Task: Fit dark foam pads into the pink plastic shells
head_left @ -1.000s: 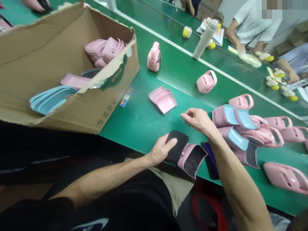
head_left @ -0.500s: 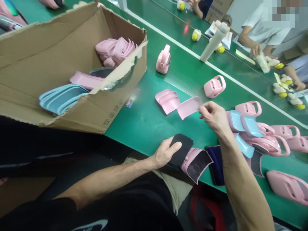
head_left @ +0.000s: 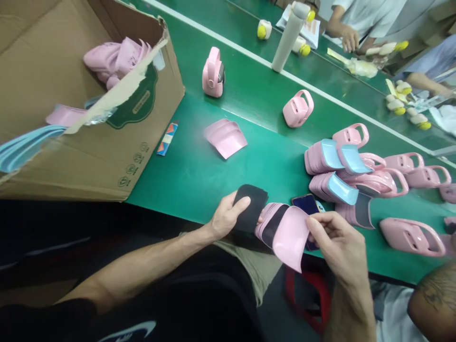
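My left hand is closed on a stack of thin black sheets, thumb on top, at the table's near edge. Between the thumb and fingers of my right hand is a curved pink panel. That panel sits over the end of a stack of similar pink panels, where a black face partly shows; whether it touches the stack I cannot tell. Farther up the table lie a few overlapping loose pink panels.
An open cardboard box with pink and blue parts stands left. On the right are stacked panels with blue tops, several pink handled housings and a phone. A grey post rises beyond. Co-workers sit opposite; a tattooed arm shows lower right.
My right hand has brought one pink panel from the loose group toward me, to the stack beside my left hand. My left hand keeps the black sheets. The view has shifted right.
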`<state>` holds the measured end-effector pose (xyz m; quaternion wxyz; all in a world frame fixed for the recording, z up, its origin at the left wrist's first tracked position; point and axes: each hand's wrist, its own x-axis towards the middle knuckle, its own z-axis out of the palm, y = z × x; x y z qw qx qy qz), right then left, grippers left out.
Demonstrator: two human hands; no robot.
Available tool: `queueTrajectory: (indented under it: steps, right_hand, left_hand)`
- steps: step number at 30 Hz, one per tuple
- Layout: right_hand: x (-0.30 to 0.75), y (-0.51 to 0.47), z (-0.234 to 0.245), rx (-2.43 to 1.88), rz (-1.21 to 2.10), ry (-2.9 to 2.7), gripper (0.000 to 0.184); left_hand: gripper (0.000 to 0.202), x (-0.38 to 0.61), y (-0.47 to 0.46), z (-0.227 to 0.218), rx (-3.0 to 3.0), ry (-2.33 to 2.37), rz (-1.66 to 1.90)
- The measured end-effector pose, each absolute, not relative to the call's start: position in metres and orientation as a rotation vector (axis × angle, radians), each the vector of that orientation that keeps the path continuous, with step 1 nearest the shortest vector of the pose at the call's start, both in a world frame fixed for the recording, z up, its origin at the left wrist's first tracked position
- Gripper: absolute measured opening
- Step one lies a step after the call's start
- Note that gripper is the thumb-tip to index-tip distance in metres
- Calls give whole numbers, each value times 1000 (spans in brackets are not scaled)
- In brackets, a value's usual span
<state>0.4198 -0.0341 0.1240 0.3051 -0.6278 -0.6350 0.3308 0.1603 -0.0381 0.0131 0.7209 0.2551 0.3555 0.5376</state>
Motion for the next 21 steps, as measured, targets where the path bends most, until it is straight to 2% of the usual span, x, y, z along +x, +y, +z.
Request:
queueTrajectory:
  steps: [6,14,21]
  right_hand:
    - [414,-32,78,-1645,878,-1511,30]
    - [404,-39,70,-1682,748,-1457,39]
    - [395,-66,56,-1853,869,-1310,52]
  left_hand:
    - [48,161,-37,11,580,781,1206]
    - [50,162,-37,12,591,784,1204]
    - [56,162,-33,19,542,816,1194]
